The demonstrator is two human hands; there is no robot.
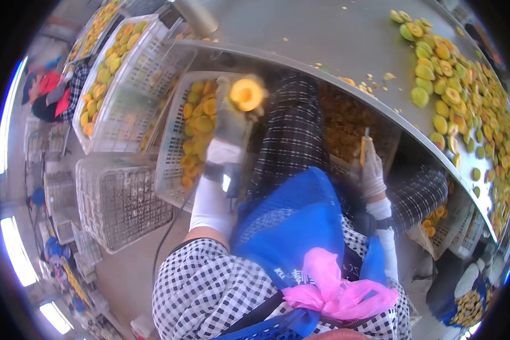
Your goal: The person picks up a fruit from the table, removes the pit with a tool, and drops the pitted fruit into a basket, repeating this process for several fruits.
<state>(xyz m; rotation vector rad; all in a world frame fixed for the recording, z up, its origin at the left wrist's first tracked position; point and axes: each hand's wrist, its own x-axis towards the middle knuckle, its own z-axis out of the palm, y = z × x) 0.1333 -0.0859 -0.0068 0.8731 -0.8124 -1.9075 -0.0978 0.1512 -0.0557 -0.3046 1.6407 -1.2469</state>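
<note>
My left hand, in a white glove and blurred by motion, grips a peach half with its orange cut face and dark hollow turned up. It is over the edge of a white crate of peach halves, left of my knee. My right hand, also gloved, is closed around a small tool with a yellowish handle and a short metal tip pointing away from me. That hand is beside the metal table's near edge, over my lap.
A steel table spans the front, with many peach halves piled at right. A full crate stands at left, above an upturned crate. Brown pits lie under the table. Other people are at the far left.
</note>
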